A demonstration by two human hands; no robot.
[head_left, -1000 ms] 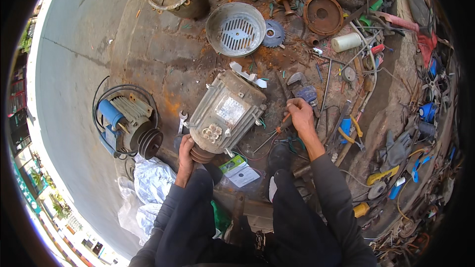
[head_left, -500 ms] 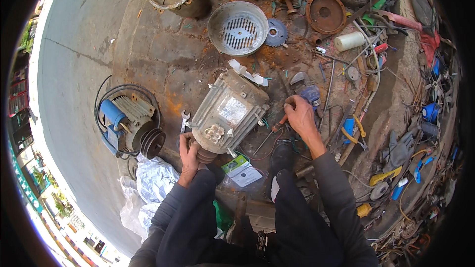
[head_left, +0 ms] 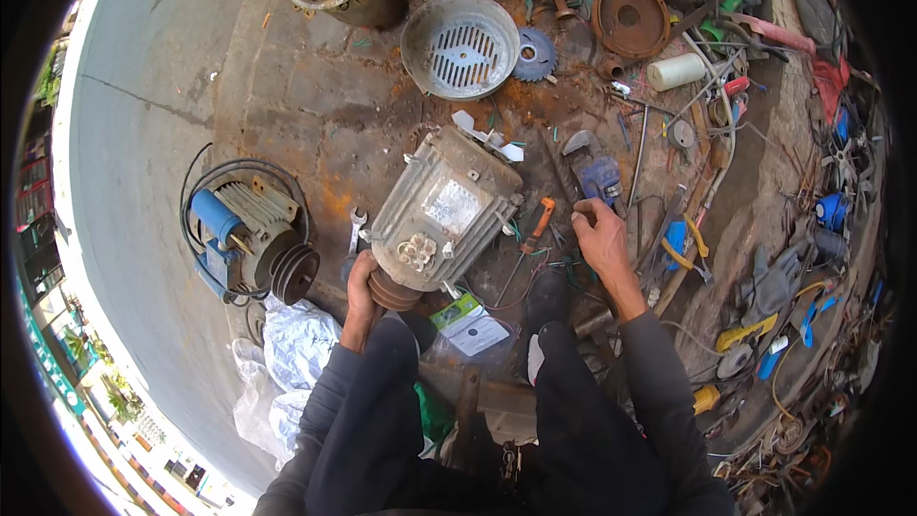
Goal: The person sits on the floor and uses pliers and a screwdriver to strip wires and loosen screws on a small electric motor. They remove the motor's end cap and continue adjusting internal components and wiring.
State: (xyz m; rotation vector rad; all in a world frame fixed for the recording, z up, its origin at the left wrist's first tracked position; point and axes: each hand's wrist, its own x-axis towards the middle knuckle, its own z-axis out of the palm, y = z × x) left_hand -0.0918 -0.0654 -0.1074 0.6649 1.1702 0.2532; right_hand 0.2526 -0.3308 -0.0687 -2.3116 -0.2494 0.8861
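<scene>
A grey finned electric motor [head_left: 449, 205] lies on the ground in front of me, its worn label facing up. My left hand [head_left: 360, 294] is closed round the left side of the rusty grooved pulley [head_left: 395, 294] at the motor's near end; some fingertips are hidden. To the motor's right, my right hand [head_left: 606, 250] hovers with fingers loosely curled and apart, nothing visible in them. The nearest thing to it is a dirty blue tool or clamp [head_left: 601, 178]. A screwdriver with an orange handle [head_left: 543, 218] lies between that hand and the motor.
At left stands a smaller motor [head_left: 253, 229] with a coiled cable. An open-end wrench [head_left: 357, 227] lies beside the big motor. Beyond are a slotted metal cover [head_left: 420, 62], a toothed disc [head_left: 536, 55] and a rusty round plate [head_left: 630, 19]. Tools and scrap crowd the right, including a glove [head_left: 761, 289].
My right hand has let go of the screwdriver and moved right and slightly nearer to me. The screwdriver now lies on the ground. My left hand stays at the pulley.
</scene>
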